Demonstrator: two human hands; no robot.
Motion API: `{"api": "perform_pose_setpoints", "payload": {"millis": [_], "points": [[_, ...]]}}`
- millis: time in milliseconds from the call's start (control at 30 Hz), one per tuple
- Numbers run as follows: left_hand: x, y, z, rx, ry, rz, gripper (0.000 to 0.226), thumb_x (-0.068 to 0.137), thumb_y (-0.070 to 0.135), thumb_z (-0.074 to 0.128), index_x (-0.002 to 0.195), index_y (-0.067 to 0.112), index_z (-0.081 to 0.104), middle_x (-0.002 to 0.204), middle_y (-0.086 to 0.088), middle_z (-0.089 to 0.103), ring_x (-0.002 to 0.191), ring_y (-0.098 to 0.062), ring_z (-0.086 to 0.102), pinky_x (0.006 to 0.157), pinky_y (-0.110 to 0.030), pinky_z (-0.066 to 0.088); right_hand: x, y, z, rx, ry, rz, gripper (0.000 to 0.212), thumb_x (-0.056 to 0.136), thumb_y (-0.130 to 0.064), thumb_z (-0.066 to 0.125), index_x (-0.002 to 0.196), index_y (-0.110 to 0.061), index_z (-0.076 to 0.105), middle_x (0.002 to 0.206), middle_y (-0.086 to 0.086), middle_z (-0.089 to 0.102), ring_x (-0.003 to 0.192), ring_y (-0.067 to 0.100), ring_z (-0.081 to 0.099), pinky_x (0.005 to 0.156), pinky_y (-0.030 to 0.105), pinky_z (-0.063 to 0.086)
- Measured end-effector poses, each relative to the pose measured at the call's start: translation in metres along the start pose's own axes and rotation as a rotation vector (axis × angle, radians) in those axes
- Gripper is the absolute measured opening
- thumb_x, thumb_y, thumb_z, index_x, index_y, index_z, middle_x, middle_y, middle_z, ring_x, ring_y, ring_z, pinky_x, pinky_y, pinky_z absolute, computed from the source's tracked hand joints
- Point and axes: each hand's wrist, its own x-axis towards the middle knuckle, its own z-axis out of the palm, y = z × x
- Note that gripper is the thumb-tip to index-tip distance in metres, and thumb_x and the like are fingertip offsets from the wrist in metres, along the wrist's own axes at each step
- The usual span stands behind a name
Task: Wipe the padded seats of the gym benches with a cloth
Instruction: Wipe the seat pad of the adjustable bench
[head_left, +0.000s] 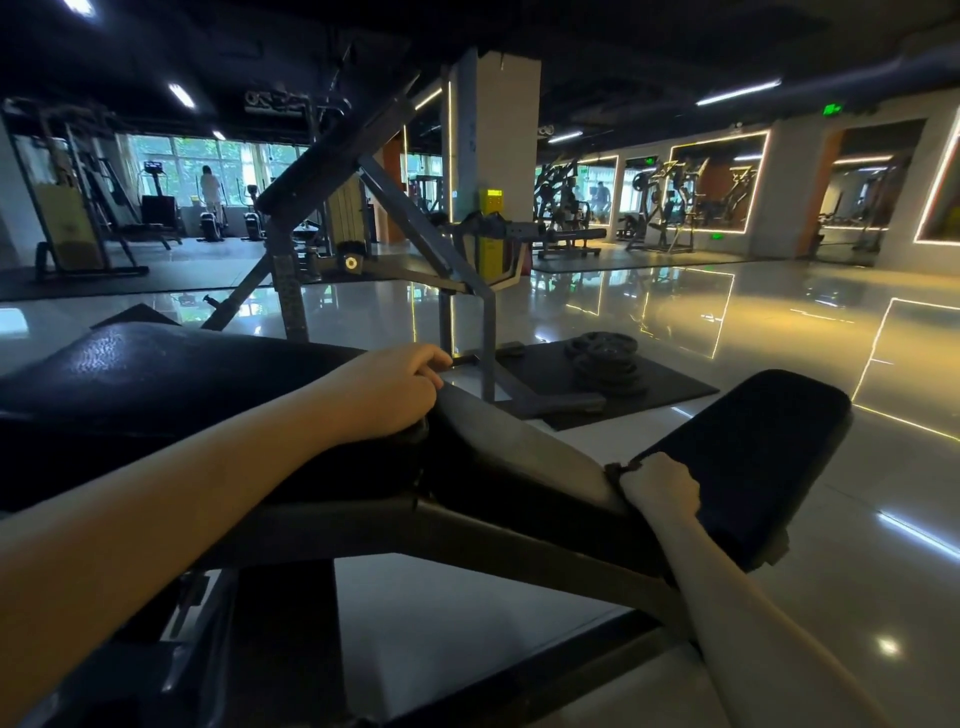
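Observation:
A large black padded seat (156, 379) fills the left, and a smaller black pad (753, 457) sits to the right on the same dark frame (467, 535). My left hand (387, 392) rests on the right end of the large pad, fingers curled over its edge. At the near left edge of the smaller pad, my right hand (660, 486) is balled in a fist and grips a dark cloth (617, 471). Only a small bunch of the cloth shows beside the knuckles.
A grey machine frame (467, 291) rises just beyond the bench. Several weight plates (605, 358) lie on a black mat behind it. Glossy tiled floor (727, 312) stretches right. A pillar (493, 145), more machines and a distant person (210, 192) stand at the back.

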Motion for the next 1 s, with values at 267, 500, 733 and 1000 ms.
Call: {"api": "perform_pose_setpoints", "payload": {"millis": [267,500,733,1000], "points": [[0.0,0.004,0.003,-0.009,-0.006,0.01,0.048,0.098,0.005,0.042,0.145,0.016,0.038,0.13,0.0,0.055,0.096,-0.001,0.048,0.075,-0.018,0.036,-0.021,-0.09,-0.001,0.204,-0.151,-0.268,0.032,0.086,-0.039,0.064,0.101,-0.012,0.068,0.099,0.009,0.069,0.093,0.027,0.065,0.083,0.039,0.054],[-0.002,0.007,0.004,0.048,0.02,-0.038,0.052,0.097,0.012,0.047,0.146,0.022,0.033,0.093,0.008,0.051,0.074,-0.006,0.056,0.058,-0.017,0.04,-0.075,-0.203,-0.01,0.29,-0.153,-0.616,0.022,0.099,-0.029,0.055,0.098,-0.011,0.068,0.079,-0.001,0.059,0.065,0.008,0.05,0.054,0.021,0.034],[-0.006,0.009,0.005,0.093,-0.015,-0.048,0.057,0.097,0.016,0.045,0.151,0.026,0.029,0.116,0.001,0.055,0.075,-0.006,0.059,0.062,-0.018,0.045,-0.068,-0.196,-0.006,0.114,-0.106,-0.705,0.025,0.096,-0.028,0.058,0.115,-0.017,0.068,0.103,0.006,0.067,0.101,0.025,0.063,0.077,0.033,0.047],[0.0,0.0,0.004,0.137,-0.031,-0.025,0.054,0.096,0.011,0.043,0.148,0.026,0.035,0.148,-0.001,0.043,0.117,-0.013,0.047,0.099,-0.028,0.038,-0.003,-0.116,0.015,-0.004,-0.095,-0.549,0.027,0.094,-0.044,0.051,0.095,-0.025,0.071,0.089,0.0,0.065,0.083,0.024,0.06,0.066,0.031,0.044]]}}
